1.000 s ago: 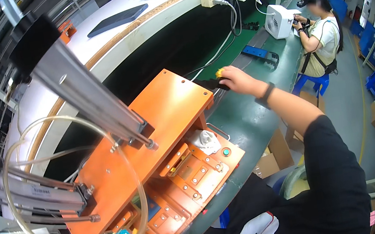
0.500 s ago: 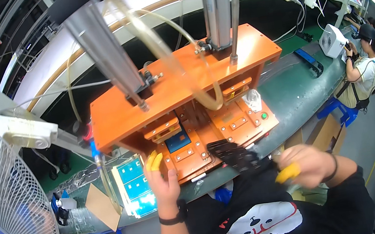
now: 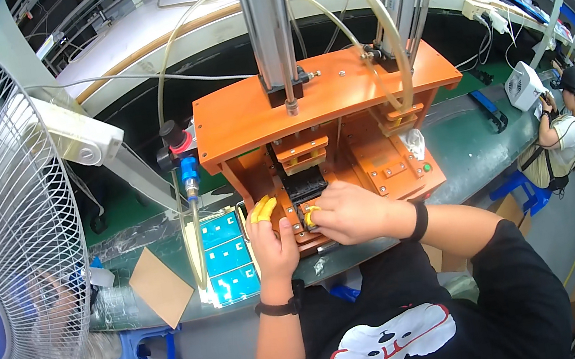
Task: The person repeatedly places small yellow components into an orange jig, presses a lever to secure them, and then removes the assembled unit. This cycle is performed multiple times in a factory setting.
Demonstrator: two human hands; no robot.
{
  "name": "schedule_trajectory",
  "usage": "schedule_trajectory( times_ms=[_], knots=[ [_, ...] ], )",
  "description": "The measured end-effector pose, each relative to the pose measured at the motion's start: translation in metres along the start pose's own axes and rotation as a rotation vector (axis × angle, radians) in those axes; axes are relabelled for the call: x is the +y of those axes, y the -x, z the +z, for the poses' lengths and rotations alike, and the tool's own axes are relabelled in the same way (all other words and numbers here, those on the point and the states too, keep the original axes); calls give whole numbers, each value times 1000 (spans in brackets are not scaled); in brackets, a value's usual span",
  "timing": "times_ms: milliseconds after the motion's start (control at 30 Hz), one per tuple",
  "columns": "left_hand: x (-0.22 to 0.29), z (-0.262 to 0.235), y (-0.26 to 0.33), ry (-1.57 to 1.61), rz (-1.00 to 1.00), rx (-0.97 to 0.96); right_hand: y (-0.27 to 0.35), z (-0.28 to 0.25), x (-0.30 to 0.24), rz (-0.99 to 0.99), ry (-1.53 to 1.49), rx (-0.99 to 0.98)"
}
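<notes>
Black part (image 3: 305,186), flat and oblong, just beyond and left of the curled right hand (image 3: 352,212); whether that hand grips it cannot be told. Left hand (image 3: 275,248), open, between smooth, boxy orange press (image 3: 232,130) and glossy, rectangular blue panels (image 3: 227,256).

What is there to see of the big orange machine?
The orange machine stands on a green bench. Its flat, painted-looking top plate carries two silver, metallic cylinders with clear tubes. Beneath, a black part lies on the left side, bolted plates and crumpled white material on the right. A green button sits near the front right corner. The left hand and right hand are at its left front; contact is unclear.
</notes>
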State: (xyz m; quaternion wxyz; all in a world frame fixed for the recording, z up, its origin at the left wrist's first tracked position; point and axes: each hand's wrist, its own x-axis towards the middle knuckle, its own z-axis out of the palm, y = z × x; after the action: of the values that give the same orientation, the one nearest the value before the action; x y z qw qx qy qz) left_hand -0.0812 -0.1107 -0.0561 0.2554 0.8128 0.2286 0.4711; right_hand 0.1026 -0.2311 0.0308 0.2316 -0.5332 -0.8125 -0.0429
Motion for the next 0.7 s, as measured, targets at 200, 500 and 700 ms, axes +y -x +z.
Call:
schedule_trajectory(
  times_ms=[200, 500, 700],
  knots=[
    [2, -4, 1, 21, 7, -4, 1, -2, -6, 147, 132, 75],
    [-2, -5, 2, 116, 0, 14, -14, -17, -6, 189, 129, -244],
    [5, -47, 33, -45, 58, -19, 13, -26, -56, 52, 48, 198]
  ],
)
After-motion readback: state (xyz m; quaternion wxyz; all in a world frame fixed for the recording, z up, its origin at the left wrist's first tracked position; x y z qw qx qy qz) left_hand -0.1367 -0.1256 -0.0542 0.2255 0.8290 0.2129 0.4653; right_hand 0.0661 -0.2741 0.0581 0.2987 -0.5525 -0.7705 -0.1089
